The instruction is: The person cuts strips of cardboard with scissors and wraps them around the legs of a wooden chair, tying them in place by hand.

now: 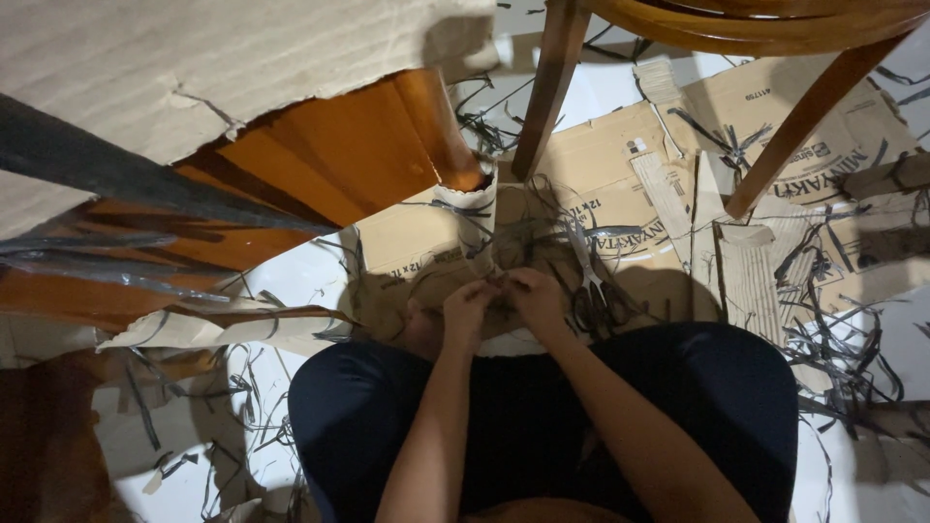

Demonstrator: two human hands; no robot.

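Note:
Both my hands meet in front of my knees, low on the floor. My left hand (467,308) and my right hand (536,295) pinch thin dark strips (542,232) at the base of a wooden furniture leg (448,136) wrapped at its foot in cardboard (473,218). The fingers of both hands are closed on the strips, touching each other. A pair of scissors (587,260) lies on the flattened cardboard just right of my right hand. My dark trousers (542,426) fill the lower middle.
Flattened cardboard boxes (620,184) cover the white floor. A wooden chair (775,58) stands at the top right, its legs close to my hands. Cardboard-wrapped wooden furniture (194,77) looms at the left. Dark strip offcuts (843,339) litter the right side.

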